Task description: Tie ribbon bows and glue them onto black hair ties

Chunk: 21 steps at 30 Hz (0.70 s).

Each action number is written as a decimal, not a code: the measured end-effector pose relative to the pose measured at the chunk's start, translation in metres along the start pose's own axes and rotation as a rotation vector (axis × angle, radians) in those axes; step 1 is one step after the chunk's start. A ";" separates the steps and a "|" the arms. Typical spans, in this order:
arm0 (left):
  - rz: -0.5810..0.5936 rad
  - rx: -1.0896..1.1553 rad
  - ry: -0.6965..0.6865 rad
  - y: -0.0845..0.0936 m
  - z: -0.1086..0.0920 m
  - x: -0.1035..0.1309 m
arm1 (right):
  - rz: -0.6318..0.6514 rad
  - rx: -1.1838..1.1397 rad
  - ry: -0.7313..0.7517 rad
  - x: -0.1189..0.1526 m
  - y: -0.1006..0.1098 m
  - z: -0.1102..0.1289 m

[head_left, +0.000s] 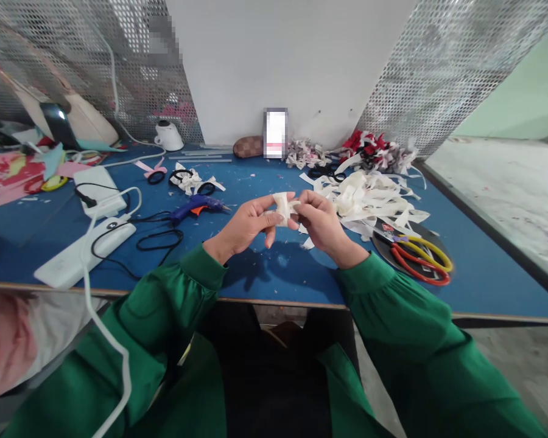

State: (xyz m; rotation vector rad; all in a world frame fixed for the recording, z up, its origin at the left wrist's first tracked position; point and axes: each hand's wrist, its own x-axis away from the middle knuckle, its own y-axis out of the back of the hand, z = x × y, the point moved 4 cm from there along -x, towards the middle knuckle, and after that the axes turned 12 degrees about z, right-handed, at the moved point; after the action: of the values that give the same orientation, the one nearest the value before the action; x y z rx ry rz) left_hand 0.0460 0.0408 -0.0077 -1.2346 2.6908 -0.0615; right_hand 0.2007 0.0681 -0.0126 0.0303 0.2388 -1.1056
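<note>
Between my hands, above the blue table (274,277), is a cream ribbon (282,208). My left hand (251,222) has it wrapped over the fingers, the thumb pressed on its lower part. My right hand (320,220) pinches the ribbon's other end at the right, thumb against forefinger. To the right lies a loose heap of cream ribbon strips (365,194). A blue glue gun (196,207) with an orange trigger lies beyond my left hand. Behind it are finished-looking white bows (189,181) with black hair ties.
Scissors with yellow and red handles (422,258) rest on a dark round plate at the right. White power strips (86,250) and cables lie at the left. One white cable hangs over my left sleeve. A phone (275,132) leans at the back beside a brown checked case (248,146).
</note>
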 end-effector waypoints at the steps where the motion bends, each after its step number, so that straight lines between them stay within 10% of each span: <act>1: -0.008 -0.002 0.001 0.000 0.000 0.000 | 0.024 -0.020 -0.021 0.000 -0.001 0.000; 21: -0.002 0.208 0.015 0.004 -0.003 0.001 | 0.183 -0.026 0.035 0.001 -0.001 0.006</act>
State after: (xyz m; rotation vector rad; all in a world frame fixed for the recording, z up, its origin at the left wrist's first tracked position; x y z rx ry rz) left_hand 0.0414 0.0427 -0.0058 -1.1768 2.6158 -0.3429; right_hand 0.2017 0.0660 -0.0066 0.0473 0.2760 -0.9203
